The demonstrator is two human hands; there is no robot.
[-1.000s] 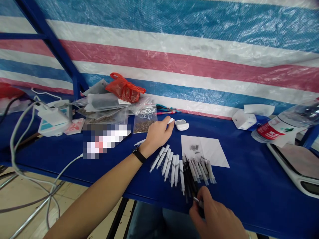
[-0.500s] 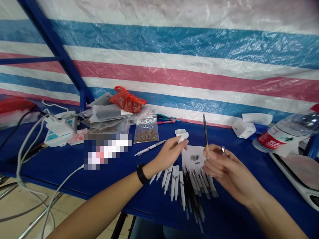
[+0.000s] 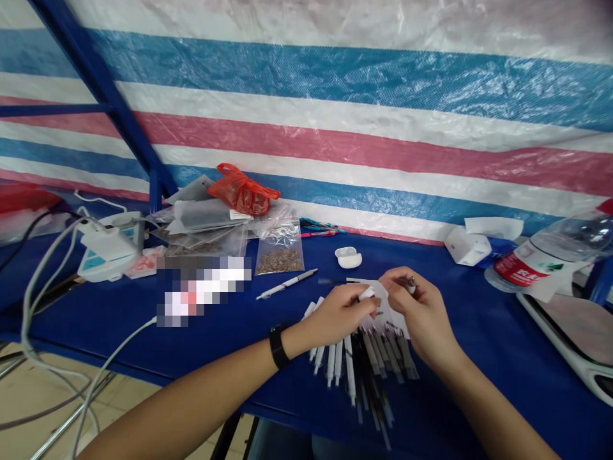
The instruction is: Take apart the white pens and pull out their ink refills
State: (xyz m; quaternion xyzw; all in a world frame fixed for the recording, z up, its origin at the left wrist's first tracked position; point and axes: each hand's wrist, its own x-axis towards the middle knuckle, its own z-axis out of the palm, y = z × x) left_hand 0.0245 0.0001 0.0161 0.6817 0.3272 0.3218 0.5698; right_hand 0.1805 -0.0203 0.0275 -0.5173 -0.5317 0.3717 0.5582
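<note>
Closest to me, a fan of white and black pens [image 3: 368, 361] lies on the blue surface [image 3: 479, 377]. Just above it, my left hand [image 3: 338, 313], with a black watch band [image 3: 278, 346] on its wrist, pinches narrowly on a small white piece [image 3: 366, 293]. My right hand [image 3: 421, 308] closes narrowly on a slim metal-tipped pen part [image 3: 410, 285]. Both hands sit over a white paper sheet [image 3: 395, 316]. Farther off, I see a loose white pen [image 3: 287, 283], a white earbud case [image 3: 348, 257], a clear bag of brown grains [image 3: 280, 260] and a red plastic bag [image 3: 243, 190]. A water bottle [image 3: 541, 265] lies at right, before a striped tarp [image 3: 335, 115].
</note>
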